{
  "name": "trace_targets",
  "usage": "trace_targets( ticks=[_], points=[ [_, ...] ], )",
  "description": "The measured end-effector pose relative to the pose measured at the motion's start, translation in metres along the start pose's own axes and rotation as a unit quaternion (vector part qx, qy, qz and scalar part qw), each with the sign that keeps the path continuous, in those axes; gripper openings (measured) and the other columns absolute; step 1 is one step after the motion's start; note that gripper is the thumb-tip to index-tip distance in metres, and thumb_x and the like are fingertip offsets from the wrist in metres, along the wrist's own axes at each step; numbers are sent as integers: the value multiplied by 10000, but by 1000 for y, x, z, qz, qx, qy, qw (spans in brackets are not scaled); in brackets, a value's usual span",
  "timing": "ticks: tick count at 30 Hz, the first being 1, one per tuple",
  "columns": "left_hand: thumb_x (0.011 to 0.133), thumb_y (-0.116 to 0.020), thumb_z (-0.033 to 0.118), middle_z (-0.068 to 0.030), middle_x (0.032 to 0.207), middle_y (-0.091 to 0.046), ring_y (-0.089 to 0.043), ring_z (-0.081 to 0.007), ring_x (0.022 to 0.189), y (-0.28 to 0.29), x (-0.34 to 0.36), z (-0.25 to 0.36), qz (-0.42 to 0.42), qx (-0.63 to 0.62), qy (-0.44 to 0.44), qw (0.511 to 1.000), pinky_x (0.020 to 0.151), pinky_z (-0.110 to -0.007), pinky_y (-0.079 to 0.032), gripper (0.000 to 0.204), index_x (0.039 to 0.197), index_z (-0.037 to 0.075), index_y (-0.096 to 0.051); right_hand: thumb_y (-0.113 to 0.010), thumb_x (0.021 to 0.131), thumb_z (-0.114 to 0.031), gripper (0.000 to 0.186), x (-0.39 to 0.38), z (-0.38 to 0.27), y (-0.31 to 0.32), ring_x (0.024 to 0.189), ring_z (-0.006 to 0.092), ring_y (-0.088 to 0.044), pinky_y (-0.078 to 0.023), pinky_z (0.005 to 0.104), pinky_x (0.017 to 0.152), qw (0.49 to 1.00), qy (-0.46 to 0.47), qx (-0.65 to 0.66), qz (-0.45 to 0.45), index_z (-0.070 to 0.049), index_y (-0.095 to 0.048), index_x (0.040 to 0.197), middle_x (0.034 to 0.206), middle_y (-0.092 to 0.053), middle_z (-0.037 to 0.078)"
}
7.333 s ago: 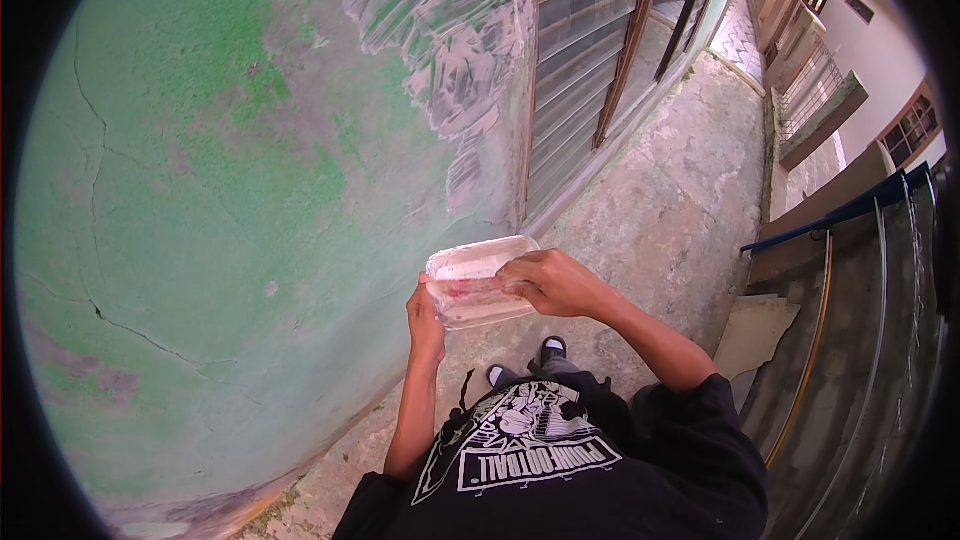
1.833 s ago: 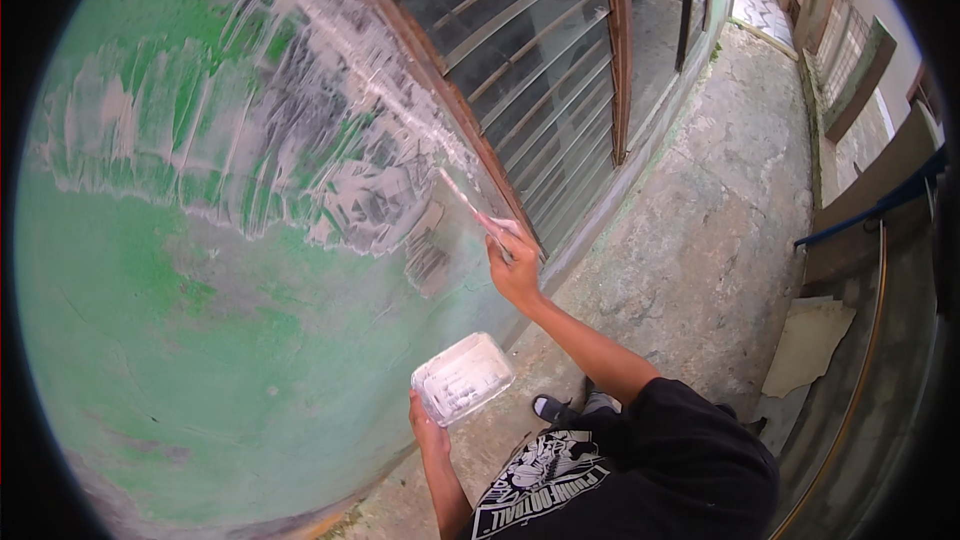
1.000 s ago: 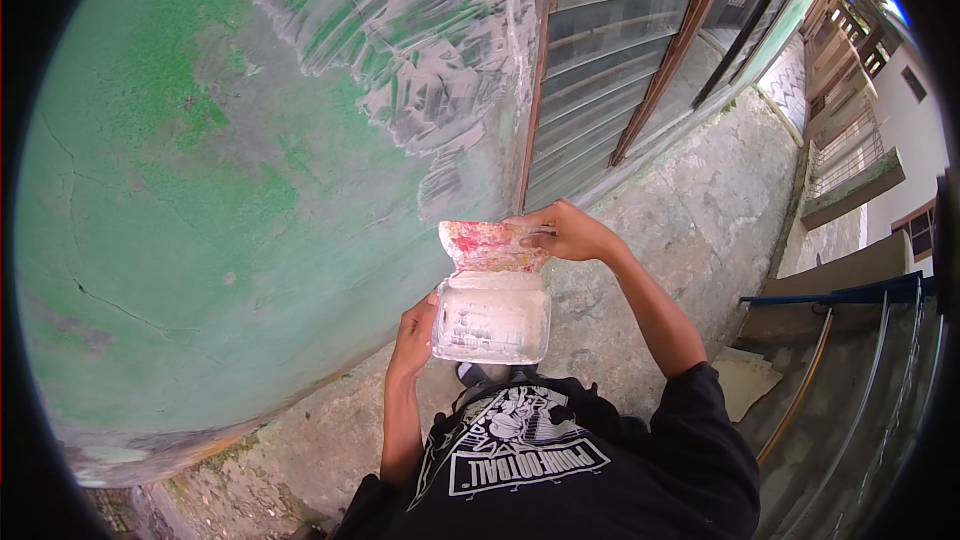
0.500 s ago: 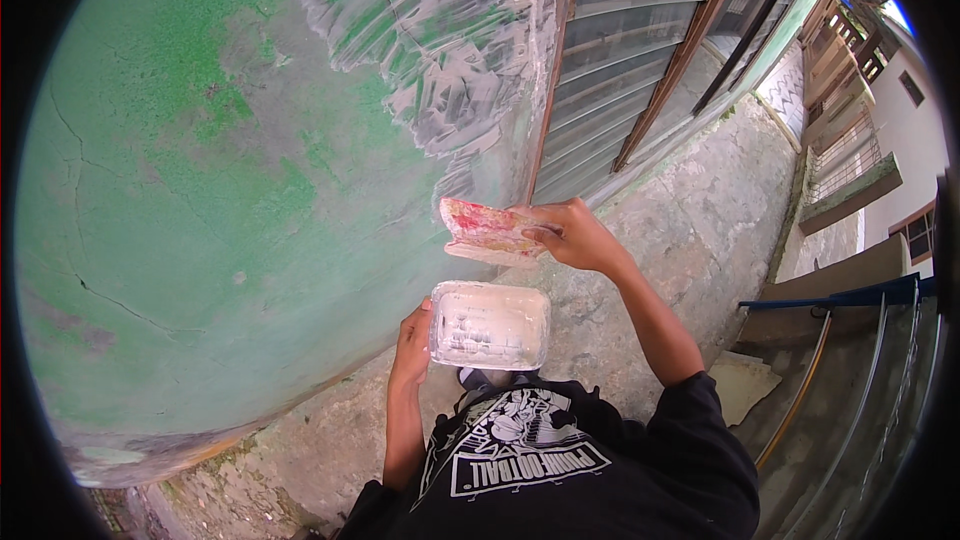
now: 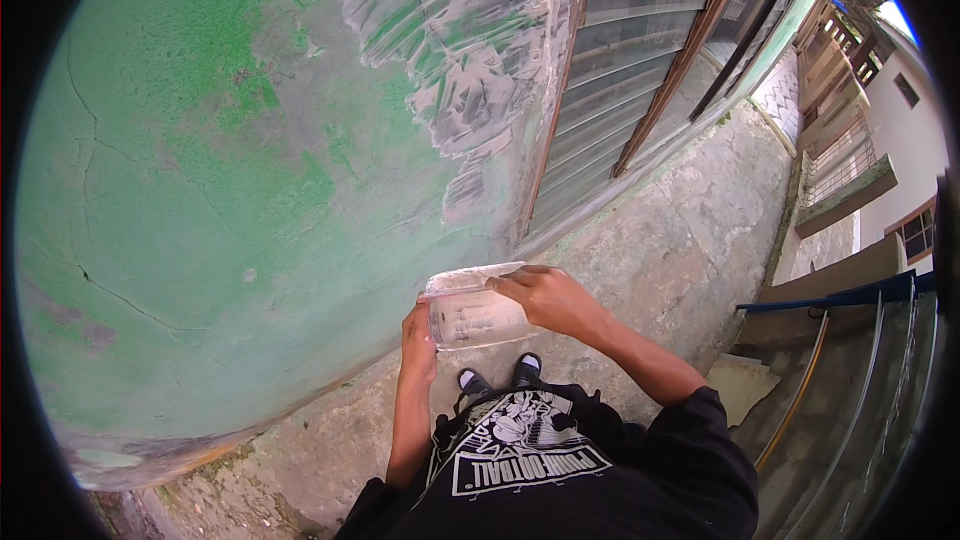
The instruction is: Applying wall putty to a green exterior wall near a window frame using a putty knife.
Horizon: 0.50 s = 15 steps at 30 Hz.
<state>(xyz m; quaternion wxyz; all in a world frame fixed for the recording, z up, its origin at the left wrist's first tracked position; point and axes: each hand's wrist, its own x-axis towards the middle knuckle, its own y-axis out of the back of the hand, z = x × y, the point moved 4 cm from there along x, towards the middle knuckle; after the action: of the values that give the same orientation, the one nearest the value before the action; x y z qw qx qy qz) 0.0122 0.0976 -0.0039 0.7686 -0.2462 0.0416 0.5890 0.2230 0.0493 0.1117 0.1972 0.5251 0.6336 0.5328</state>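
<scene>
My left hand grips the left rim of a pale rectangular plastic tub, holding it in front of my body above my feet. White paste smears its inside. Reaching over the tub's right side, my right hand is closed on a flat spreader, now at the tub's far rim and partly hidden by my fingers. Whether its edge touches the paste is hard to tell. Ahead stands a green wall, with a streaky patch of whitish filler beside the window frame.
A louvred glass window with brown wooden framing adjoins the patch. Rough concrete ground runs along the wall. To the right are a blue rail, several metal bars and a broken flat slab. Cracks run through the green wall.
My right hand has brought the spreader down from above the tub to its far rim. The tub has tilted and moved slightly up in view, uncovering my feet.
</scene>
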Motion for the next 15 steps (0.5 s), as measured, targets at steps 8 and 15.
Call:
trace_targets(
  ticks=[8, 15],
  points=[
    [1036, -423, 389, -132, 1144, -646, -633, -207, 1031, 9, -4, -2, 22, -27, 28, 999, 915, -349, -493, 481, 1216, -27, -581, -621, 751, -50, 369, -8, -7, -18, 825, 338, -676, -546, 418, 736, 998, -12, 47, -35, -75, -656, 1118, 882, -695, 155],
    [1033, -439, 389, -126, 1103, -661, -637, -191, 996, 21, -3, 4, -5, -18, 26, 999, 903, -333, -494, 481, 1188, -37, -600, -630, 791, -26, 302, 2, -13, 18, 775, 383, -656, -530, 437, 718, 988, -50, 148, 20, -67, -691, 1083, 895, -697, 184]
  ],
)
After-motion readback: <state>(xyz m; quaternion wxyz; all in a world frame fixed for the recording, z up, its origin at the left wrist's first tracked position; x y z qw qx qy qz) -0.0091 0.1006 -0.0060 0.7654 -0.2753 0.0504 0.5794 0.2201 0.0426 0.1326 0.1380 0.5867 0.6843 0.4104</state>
